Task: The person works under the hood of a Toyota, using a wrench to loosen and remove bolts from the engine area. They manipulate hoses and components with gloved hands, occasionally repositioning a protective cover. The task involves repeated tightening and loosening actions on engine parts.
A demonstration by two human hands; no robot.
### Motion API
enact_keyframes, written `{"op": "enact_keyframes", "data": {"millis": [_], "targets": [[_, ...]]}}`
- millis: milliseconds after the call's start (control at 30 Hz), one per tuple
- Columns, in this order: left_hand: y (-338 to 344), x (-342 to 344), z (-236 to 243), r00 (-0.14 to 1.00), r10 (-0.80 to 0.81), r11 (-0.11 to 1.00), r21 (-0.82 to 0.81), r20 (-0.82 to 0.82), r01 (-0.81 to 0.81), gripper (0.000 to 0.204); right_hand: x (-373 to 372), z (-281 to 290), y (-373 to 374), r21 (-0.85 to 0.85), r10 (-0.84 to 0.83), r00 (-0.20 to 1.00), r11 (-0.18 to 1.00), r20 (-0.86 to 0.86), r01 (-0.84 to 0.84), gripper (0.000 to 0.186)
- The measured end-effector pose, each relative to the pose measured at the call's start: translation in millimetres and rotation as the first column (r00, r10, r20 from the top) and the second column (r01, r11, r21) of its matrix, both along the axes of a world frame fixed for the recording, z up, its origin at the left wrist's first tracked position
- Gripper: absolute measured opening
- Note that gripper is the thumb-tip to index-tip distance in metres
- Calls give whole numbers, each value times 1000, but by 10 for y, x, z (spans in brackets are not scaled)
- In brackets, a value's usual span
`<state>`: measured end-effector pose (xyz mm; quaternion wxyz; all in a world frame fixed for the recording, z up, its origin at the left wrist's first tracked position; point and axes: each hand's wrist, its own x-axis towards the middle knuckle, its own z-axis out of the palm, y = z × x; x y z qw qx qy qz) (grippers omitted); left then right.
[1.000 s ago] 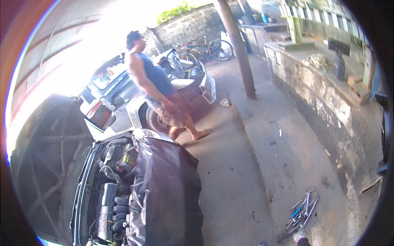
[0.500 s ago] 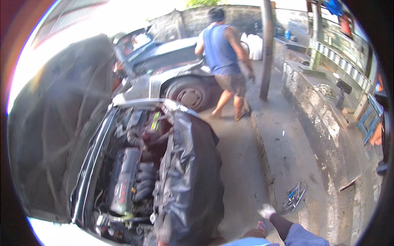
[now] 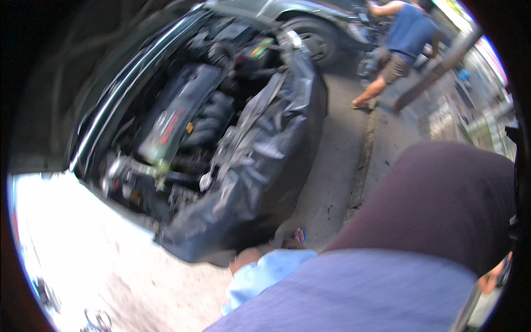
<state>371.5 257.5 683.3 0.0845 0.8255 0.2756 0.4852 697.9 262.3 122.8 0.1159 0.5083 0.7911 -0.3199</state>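
Observation:
Neither of my hands shows. My right arm, in a dark sleeve [image 3: 420, 199] below a blue shirt [image 3: 354, 288], fills the lower right close to the camera, and its hand lies beyond the view. My left hand is out of sight. In front of me stands a car with its engine bay uncovered, where a dark engine cover [image 3: 180, 110] and black ribbed pipes [image 3: 210, 119] show. A black fender cover [image 3: 271, 149] hangs over the car's near side. My bent knee [image 3: 245, 259] and a sandalled foot [image 3: 300, 235] are beside it.
A person [image 3: 406, 39] in a blue sleeveless top stands beyond, by a second car's wheel [image 3: 315, 41]. A slanting post [image 3: 437, 72] rises beside that person. A low concrete step edge [image 3: 366, 149] runs along the floor. The raised hood [image 3: 44, 99] stands at left.
The view has turned and tilted. My gloved left hand has left the fender cover and the picture; my right arm has come up close and its white-gloved hand has gone out of view.

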Motion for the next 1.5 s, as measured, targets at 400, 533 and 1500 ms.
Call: {"op": "enact_keyframes", "data": {"millis": [400, 533, 1500], "targets": [[-321, -794, -1602, 975, 203, 757, -617, -88, -213, 43, 494, 406, -623, -157, -529, 848, 837, 9, 524, 38], [-1855, -2032, -2467, 564, 816, 244, -811, -124, -531, 44, 412, 441, -612, -204, -459, 884, 860, 89, 468, 44], [-5516, -3731, -3326, -216, 463, -385, 25, -860, -923, 88, -437, 1238, -764, -161, -201, 951, 957, 237, 242, 42]]}}
